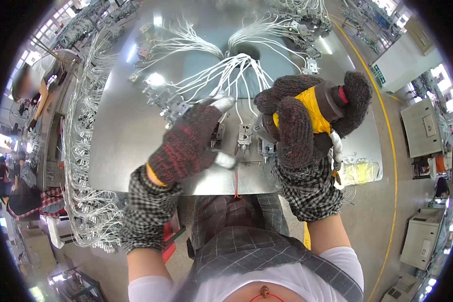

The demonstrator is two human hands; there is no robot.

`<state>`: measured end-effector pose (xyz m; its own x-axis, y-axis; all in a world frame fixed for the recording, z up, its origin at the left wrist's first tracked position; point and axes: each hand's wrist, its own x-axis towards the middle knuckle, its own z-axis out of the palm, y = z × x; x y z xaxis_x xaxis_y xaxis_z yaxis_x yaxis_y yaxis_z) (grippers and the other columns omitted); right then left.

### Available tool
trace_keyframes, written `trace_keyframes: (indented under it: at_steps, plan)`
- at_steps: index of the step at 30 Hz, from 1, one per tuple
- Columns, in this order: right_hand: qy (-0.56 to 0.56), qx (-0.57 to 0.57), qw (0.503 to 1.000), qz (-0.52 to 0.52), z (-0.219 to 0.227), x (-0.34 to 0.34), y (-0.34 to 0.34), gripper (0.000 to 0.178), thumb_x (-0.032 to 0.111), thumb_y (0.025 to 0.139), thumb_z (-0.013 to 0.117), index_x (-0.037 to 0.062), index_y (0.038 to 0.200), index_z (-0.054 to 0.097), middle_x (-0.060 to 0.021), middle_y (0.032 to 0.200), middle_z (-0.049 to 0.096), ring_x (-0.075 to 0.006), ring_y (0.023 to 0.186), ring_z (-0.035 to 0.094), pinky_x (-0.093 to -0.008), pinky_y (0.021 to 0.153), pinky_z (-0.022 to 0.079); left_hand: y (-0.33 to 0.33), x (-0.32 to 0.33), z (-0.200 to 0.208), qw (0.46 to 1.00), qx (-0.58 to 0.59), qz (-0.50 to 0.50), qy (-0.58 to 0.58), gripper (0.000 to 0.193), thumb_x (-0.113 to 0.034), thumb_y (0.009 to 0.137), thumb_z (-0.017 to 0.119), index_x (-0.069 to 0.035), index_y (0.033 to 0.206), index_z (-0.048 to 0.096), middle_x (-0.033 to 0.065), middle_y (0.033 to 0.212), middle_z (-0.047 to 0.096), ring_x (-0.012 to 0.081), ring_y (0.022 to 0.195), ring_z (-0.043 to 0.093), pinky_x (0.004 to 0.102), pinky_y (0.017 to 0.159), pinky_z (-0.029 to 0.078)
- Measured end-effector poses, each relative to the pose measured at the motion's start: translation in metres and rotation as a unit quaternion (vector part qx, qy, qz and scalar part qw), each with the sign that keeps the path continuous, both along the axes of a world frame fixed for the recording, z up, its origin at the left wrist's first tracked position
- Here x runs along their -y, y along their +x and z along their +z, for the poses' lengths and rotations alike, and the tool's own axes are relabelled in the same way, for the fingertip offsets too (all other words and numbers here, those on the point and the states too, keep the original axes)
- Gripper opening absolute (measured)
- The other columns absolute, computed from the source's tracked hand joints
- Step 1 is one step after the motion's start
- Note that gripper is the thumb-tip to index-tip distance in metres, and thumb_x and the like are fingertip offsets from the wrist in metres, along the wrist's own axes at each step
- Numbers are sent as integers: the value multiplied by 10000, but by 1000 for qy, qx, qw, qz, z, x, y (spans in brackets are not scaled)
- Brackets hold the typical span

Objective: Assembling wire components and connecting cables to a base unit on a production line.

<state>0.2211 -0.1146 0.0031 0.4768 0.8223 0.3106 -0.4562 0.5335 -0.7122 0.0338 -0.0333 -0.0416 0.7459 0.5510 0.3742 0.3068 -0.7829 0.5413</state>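
Note:
My left hand [186,143], in a dark knitted glove with white-covered thumb and forefinger tips, hovers over the bench with those two fingers spread apart. A small metal terminal block [217,135] sits in the gap beside its palm; the glove hides part of it. My right hand [297,128], gloved alike, is wrapped round a dark hand-held power tool bound with yellow tape [314,108], which has a red piece at its upper end. Between my hands a metal connector [244,135] hangs on a white wire. Another connector [267,147] lies below the tool.
Bundles of white wires [236,65] spread from the middle of the metal bench [121,146]. Metal connectors [168,103] line the left. Many more white wires [88,166] hang at the left edge. A yellow sheet [360,172] lies at the right corner. A person [35,90] works far left.

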Motion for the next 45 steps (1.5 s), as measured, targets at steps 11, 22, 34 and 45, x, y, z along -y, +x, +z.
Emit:
trace_keyframes:
  at_steps: [11, 22, 34, 45]
  plan:
    - [87, 263, 961, -18, -46, -24, 22, 549, 131, 937, 638, 208, 1399, 352, -230, 1154, 615, -358, 914, 694, -485, 757, 629, -19, -28, 0, 945, -259, -6, 200, 548, -66, 751, 668, -109, 1287, 567, 138, 1206, 623, 306, 1054, 613, 411, 935, 493]
    - [94, 364, 913, -159, -32, -17, 14, 577, 116, 905, 647, 198, 1397, 357, -199, 1061, 635, -313, 846, 696, -462, 726, 626, -10, -57, 64, 979, -172, -109, 9, 524, 0, 716, 704, -47, 1228, 604, 104, 998, 679, 210, 863, 678, 332, 747, 548]
    - [48, 247, 964, -85, -51, -23, 26, 430, 298, 1001, 541, 81, 1357, 438, -221, 1066, 623, -361, 818, 684, -470, 695, 621, 8, 26, -10, 978, -107, 140, 110, 504, -200, 756, 752, -64, 1214, 593, 198, 1300, 543, 376, 1125, 572, 465, 962, 458]
    - [160, 84, 982, -51, -27, -35, 22, 698, 35, 879, 665, 206, 1437, 281, -173, 922, 652, -240, 693, 673, -381, 573, 600, -2, 12, -50, 999, 8, 45, -21, 578, -337, 773, 791, -44, 1228, 588, 148, 919, 657, 300, 857, 673, 393, 736, 536]
